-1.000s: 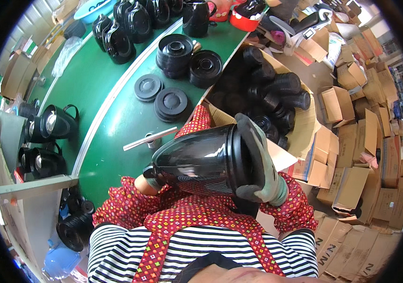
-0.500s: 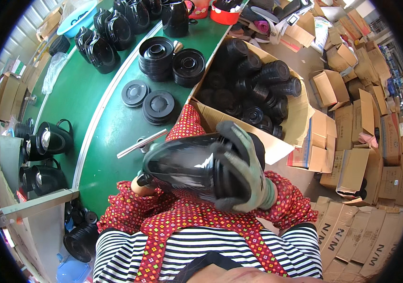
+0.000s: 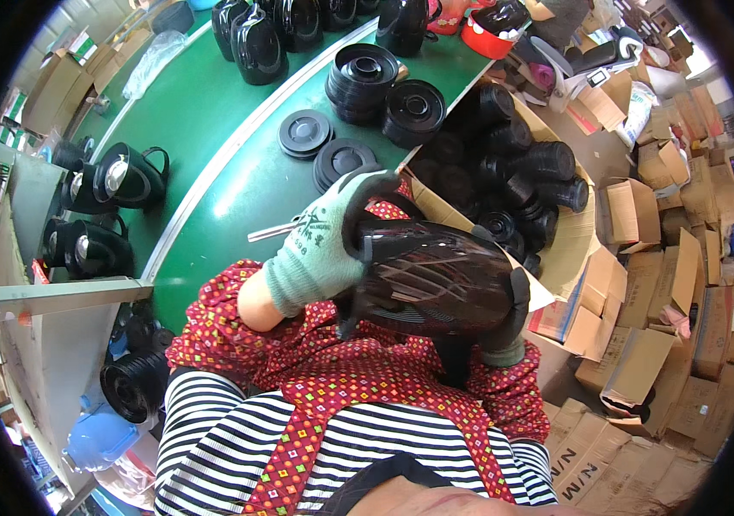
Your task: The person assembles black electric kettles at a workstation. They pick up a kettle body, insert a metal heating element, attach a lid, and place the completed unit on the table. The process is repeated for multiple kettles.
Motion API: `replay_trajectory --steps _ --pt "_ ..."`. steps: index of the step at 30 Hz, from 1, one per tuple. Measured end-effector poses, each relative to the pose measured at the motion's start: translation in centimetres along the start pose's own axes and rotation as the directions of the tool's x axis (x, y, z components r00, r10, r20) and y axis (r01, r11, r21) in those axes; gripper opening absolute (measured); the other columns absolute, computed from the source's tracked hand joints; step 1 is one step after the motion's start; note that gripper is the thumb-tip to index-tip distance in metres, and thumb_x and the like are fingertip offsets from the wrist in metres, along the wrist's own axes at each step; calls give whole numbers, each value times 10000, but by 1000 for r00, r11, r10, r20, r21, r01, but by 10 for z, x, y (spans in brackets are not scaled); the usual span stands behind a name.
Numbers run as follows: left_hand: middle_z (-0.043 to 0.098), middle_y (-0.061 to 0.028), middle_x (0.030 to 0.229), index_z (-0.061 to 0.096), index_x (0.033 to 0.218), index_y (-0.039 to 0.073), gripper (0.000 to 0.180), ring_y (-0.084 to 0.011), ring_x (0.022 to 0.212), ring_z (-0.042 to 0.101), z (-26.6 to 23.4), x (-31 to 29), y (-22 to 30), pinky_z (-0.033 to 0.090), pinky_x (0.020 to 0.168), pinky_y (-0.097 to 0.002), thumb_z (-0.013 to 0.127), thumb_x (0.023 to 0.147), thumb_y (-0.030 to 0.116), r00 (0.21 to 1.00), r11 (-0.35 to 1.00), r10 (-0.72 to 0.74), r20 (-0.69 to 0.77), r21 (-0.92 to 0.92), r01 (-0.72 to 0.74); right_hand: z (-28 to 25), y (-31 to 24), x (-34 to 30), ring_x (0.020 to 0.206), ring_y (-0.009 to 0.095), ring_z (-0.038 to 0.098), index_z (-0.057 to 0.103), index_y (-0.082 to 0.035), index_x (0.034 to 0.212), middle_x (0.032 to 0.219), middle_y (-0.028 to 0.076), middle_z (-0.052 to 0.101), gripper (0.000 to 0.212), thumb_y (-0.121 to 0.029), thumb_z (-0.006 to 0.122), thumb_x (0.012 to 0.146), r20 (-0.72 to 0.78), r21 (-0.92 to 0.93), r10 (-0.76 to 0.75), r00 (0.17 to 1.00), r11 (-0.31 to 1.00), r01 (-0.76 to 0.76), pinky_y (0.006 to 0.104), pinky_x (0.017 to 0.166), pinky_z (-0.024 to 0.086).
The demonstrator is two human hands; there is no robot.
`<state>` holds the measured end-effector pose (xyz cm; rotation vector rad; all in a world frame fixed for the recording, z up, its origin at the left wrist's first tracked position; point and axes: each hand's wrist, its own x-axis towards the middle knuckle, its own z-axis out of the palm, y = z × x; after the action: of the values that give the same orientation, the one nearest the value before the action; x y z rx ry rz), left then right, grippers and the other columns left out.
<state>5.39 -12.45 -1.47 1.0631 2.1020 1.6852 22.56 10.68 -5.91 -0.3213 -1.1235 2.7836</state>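
A glossy black jug (image 3: 440,275) lies on its side across my lap, held in both gloved hands. Its left end is gripped by my left hand (image 3: 320,245), fingers wrapped around the rim. Around the opposite, rounded end curls my right hand (image 3: 515,322), its fingers partly hidden by the jug. A thin metal rod (image 3: 274,231) shows just beyond my left wrist, over the green table (image 3: 212,206). Flat black discs (image 3: 345,162) lie in low piles past my hands, and taller stacks of black ring-shaped parts (image 3: 360,82) stand behind them.
An open carton (image 3: 586,236) full of black ribbed parts stands right of the table. More black jugs (image 3: 259,52) stand at the far side, others (image 3: 131,176) lie at the left. Cardboard boxes (image 3: 629,215) crowd the right floor. A metal rail (image 3: 58,297) juts in at left.
The jug has turned end for end and shifted right. My left hand has come into view at its left end; my right hand has moved from its top to the far right end.
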Motion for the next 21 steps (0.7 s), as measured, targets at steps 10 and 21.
replay_trajectory --steps 10,21 --pt "64 -376 1725 641 1405 80 985 -520 1540 342 -2 -18 20 332 1230 -521 1045 567 404 899 936 340 276 -5 -352 5 -1 -2 1272 289 672 519 -5 1490 1432 175 639 622 -221 774 966 25 106 -52 998 993 49 443 1045 592" --pt "220 -314 1677 759 1188 123 610 -484 1467 439 16 -27 9 366 1217 -491 974 625 219 932 947 319 173 -23 -320 -26 1 0 1443 408 507 408 3 1598 1603 242 475 873 -692 333 1074 10 -758 13 1000 652 -1 574 1218 410"
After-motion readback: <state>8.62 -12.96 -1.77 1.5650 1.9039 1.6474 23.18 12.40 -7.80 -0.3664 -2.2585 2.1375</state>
